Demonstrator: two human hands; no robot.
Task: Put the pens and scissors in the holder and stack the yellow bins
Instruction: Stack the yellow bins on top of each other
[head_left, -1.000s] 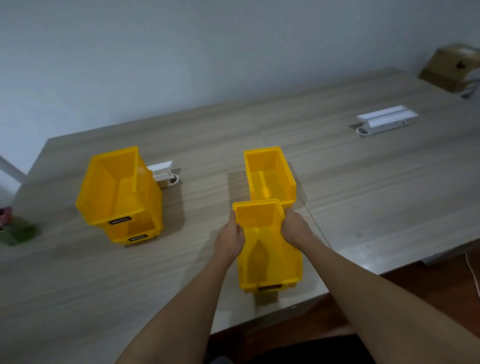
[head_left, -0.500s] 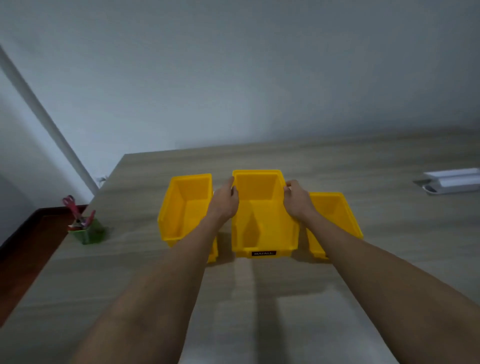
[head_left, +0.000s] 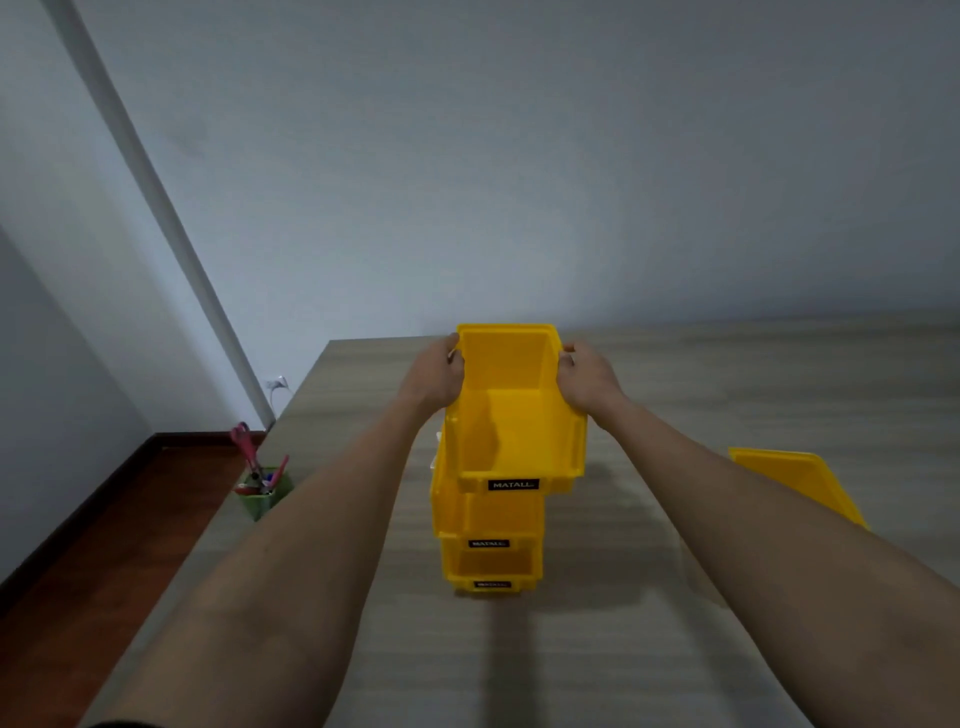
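Observation:
I hold a yellow bin (head_left: 511, 415) at the top of a stack of two yellow bins (head_left: 488, 540) on the wooden table (head_left: 571, 649). My left hand (head_left: 435, 382) grips its left wall and my right hand (head_left: 587, 382) grips its right wall. The held bin sits on or just above the stack, offset a little to the right. Another yellow bin (head_left: 800, 486) lies on the table to the right, partly behind my right forearm. A green holder (head_left: 260, 496) at the table's left edge contains red-handled scissors (head_left: 244, 447) and pens.
The table's left edge runs close to the holder, with dark wooden floor (head_left: 104, 519) below. A grey wall stands behind the table's far edge. A wall outlet with a cable (head_left: 278, 384) is near the far left corner.
Both hands have carried the bin left and upward onto the stack of two bins. The view has tilted up, and the single bin now lies far to the right.

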